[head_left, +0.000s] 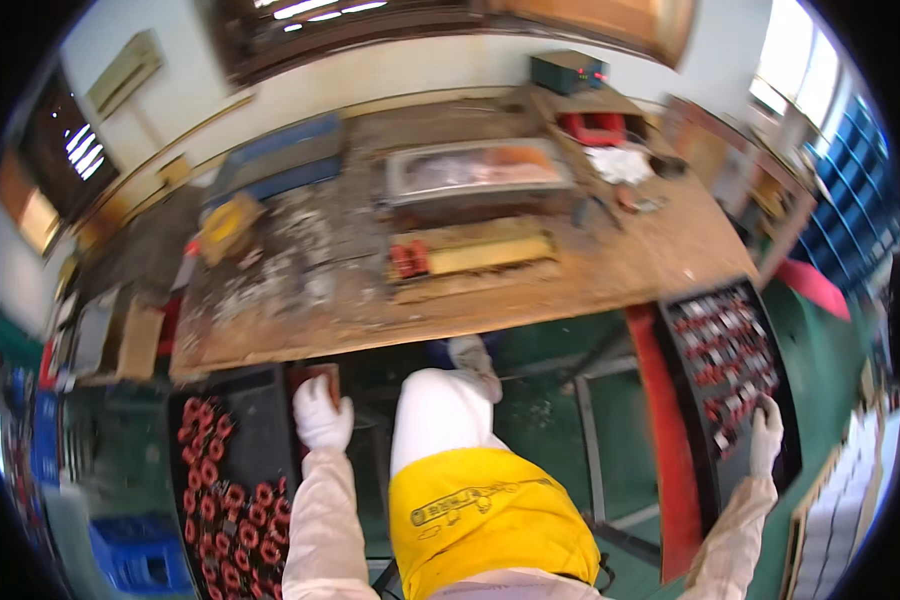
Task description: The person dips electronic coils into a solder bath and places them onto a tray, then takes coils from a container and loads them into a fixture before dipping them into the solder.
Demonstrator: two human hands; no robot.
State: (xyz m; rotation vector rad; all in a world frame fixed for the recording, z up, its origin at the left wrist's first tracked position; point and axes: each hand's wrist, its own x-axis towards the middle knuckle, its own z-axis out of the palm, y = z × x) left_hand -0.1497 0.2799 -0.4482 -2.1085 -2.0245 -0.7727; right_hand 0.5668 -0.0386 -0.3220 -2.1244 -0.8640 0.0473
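Observation:
My left hand (323, 413), in a white glove, is beside the inner edge of a black tray (254, 385). Its thumb stands apart from the fingers, over a reddish-brown board edge (331, 372); nothing shows in it. In that tray lie many loose red ring-shaped parts (208, 474), heaped without order. Off to the right, my gloved right hand (766, 440) reaches over a second black tray (711, 492). Its fingers are drawn together at the near end of several rows of small red-and-silver parts (725, 345). What the fingertips hold, if anything, is hidden.
A worn wooden table (610, 283) spans the front. It bears a framed flat box (475, 170), a yellow bar with red parts (490, 255), a yellow object (228, 228) and blue trays (280, 160). A red board (657, 440) flanks the right tray. A blue crate (140, 555) stands lower left.

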